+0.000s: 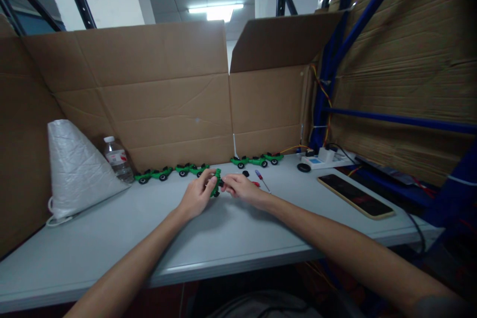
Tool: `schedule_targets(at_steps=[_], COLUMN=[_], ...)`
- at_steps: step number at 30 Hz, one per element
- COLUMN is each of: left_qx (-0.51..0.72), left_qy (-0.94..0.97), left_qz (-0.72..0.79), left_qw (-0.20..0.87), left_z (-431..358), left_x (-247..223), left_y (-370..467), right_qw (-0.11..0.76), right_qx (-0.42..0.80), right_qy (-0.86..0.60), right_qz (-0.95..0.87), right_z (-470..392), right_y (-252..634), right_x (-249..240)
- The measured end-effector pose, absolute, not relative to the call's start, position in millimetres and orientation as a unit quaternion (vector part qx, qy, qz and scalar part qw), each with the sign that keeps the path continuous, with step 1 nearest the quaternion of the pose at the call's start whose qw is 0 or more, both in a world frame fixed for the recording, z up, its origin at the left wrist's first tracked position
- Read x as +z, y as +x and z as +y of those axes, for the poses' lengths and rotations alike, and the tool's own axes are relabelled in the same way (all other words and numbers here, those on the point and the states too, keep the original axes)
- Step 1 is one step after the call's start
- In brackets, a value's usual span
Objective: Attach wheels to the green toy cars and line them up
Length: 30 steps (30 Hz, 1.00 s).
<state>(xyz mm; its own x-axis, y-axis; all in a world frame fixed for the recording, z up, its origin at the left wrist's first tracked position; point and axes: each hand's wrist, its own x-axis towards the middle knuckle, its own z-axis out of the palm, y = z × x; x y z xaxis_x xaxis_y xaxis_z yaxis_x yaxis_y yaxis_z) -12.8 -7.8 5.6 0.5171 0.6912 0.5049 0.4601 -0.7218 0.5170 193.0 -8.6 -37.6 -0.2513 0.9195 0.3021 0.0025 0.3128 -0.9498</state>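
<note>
1. Held toy (216, 186): a small green toy vehicle with black parts, raised just above the bench (186, 246) between the person's two hands.
2. Left hand (197, 194): fingers and thumb bent closed around the left side of the held toy, gripping its body.
3. Right hand (241, 189): thumb and fingertips pinched together on a small black part (222, 183) at the right side of the held toy; whether the part is attached cannot be told.
4. Small items right of the held toy: a black round piece (245, 174), a red piece (257, 184) partly hidden by the right hand, and a screwdriver (263, 180).
5. Green toy vehicles: one group (153, 175) stands behind and left of the held toy, another group (257, 161) behind and right.
6. Containers, left of the held toy: a clear capped bottle (118, 159), its fill level indistinct, leans beside a silvery bag (80, 174) with a white cord; the bag's contents are hidden.
7. Farther right of the held toy: a black ring (303, 168), a power strip (323, 160) with plugs inserted, and a phone (355, 196) lying flat.
8. Beyond the held toy: upright cardboard (167, 104).
</note>
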Motion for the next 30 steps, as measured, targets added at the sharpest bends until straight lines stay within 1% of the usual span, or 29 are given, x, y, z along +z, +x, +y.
schedule_targets(at_steps=[3,6,12,14,19,23,27,30], left_qx=[0.364,0.372,0.362,0.361,0.365,0.370,0.369,0.373], left_qy=[0.862,0.867,0.881,0.885,0.891,0.890,0.887,0.880], left_qz=[0.324,0.310,0.297,0.291,0.269,0.264,0.277,0.293], left_qw=[0.137,0.118,0.070,0.049,-0.003,-0.037,-0.023,0.011], left_z=[-9.3,-10.5,-9.5,-7.9,-3.5,-4.3,-10.8,-15.9], left_x=[6.3,6.7,3.5,1.5,-0.9,1.0,6.0,10.4], left_y=[-12.8,-12.6,-16.4,-18.3,-20.9,-20.8,-19.0,-15.4], right_qw=[0.505,0.513,0.440,0.433,0.448,0.460,0.466,0.491], right_qx=[0.465,0.518,0.677,0.703,0.720,0.711,0.699,0.656], right_qy=[-0.359,-0.364,-0.311,-0.288,-0.255,-0.261,-0.256,-0.268], right_qz=[-0.632,-0.580,-0.501,-0.484,-0.463,-0.462,-0.478,-0.507], right_z=[-11.3,-14.2,-19.9,-22.7,-29.2,-31.7,-31.2,-25.9], right_y=[191.5,190.2,195.5,196.8,195.9,194.3,192.5,190.4], right_x=[-31.5,-22.9,-13.6,-12.7,-10.2,-9.0,-12.0,-18.1])
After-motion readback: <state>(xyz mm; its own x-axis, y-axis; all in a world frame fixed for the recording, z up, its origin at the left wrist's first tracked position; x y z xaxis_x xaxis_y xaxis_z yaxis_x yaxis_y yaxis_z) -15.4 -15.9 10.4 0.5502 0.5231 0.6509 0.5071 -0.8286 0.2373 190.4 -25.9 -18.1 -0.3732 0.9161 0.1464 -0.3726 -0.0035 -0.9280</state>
